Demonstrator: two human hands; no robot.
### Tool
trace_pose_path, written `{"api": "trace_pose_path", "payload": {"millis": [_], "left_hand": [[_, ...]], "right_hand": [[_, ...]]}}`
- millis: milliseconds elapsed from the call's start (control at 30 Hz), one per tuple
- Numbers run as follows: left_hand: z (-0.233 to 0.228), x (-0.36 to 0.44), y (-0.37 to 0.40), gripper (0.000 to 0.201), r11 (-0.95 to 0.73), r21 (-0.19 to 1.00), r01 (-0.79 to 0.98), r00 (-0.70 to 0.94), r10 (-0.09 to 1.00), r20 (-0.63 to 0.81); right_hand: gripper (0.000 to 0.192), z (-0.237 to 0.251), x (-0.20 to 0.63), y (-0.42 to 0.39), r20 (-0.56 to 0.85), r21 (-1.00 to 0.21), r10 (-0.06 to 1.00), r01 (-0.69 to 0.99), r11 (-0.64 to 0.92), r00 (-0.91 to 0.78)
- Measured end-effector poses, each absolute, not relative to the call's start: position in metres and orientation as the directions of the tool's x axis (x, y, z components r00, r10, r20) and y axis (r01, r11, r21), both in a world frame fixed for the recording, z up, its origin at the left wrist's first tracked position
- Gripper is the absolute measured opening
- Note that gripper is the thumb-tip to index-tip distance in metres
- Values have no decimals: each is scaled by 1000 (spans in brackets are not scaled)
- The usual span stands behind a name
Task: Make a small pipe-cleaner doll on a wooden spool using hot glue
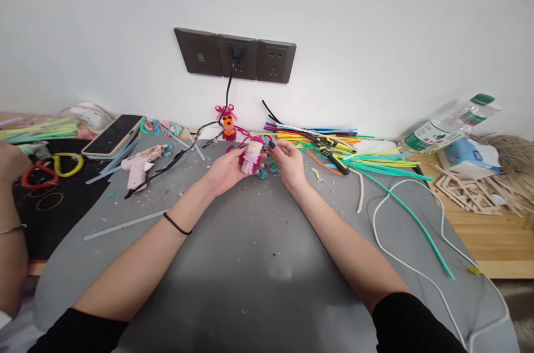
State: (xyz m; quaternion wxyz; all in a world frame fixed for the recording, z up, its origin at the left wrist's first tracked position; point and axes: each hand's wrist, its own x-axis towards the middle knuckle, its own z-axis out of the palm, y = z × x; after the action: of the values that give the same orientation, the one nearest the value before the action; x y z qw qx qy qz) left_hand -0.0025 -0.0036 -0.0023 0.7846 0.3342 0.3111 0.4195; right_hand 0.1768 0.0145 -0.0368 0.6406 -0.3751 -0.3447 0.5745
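On grey mat [258,264] | left hand [227,170] grips pipe-cleaner doll [251,156] | right hand [288,163] touching

Left of the hands I see a pink glue gun [139,164] lying on the grey mat [258,264], its black cord [208,119] running up to a dark wall socket panel [235,55] above them. Farther left, a phone [113,135] lies face up, near red and yellow rings [52,168] on a black sheet. Just beyond the hands an orange and pink pipe-cleaner figure [228,121] stands by the wall. To their right I see a heap of bright pipe cleaners [334,144] with yellow-handled pliers [329,154] on it, a white cord [411,233] looping nearer me, then a tipped plastic bottle [453,122] and wooden cut-outs [467,192] on the far right.
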Motion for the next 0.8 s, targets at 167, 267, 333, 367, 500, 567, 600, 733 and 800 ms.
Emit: {"api": "trace_pose_path", "payload": {"millis": [167,267,333,367,500,567,600,733,800], "left_hand": [[2,0,-6,29,435,769,-468,442,869,-222],[6,0,-7,32,469,735,-490,419,866,-274],[9,0,-8,29,484,715,-505,409,863,-295],[10,-1,-8,28,490,705,-512,408,862,-302],[16,0,-9,36,505,657,-560,385,861,-334],[16,1,-9,38,493,641,-588,358,869,-341],[15,1,-9,38,482,641,-598,342,876,-339],[3,0,-6,17,410,729,-548,304,910,-283],[-5,-1,-6,13,344,809,-477,304,928,-216]], "right_hand": [[41,-36,178,14,19,-883,995,-465,64,100],[43,-35,177,14,16,-886,994,-459,65,109],[44,-35,177,14,13,-887,993,-457,64,114],[44,-35,177,14,12,-888,993,-456,64,116],[43,-34,177,14,8,-886,994,-460,59,111],[42,-34,177,14,8,-881,994,-469,59,109],[41,-34,177,13,8,-879,994,-474,58,107],[40,-34,177,13,12,-879,995,-473,60,103],[42,-34,176,13,15,-885,994,-461,65,111]]}}
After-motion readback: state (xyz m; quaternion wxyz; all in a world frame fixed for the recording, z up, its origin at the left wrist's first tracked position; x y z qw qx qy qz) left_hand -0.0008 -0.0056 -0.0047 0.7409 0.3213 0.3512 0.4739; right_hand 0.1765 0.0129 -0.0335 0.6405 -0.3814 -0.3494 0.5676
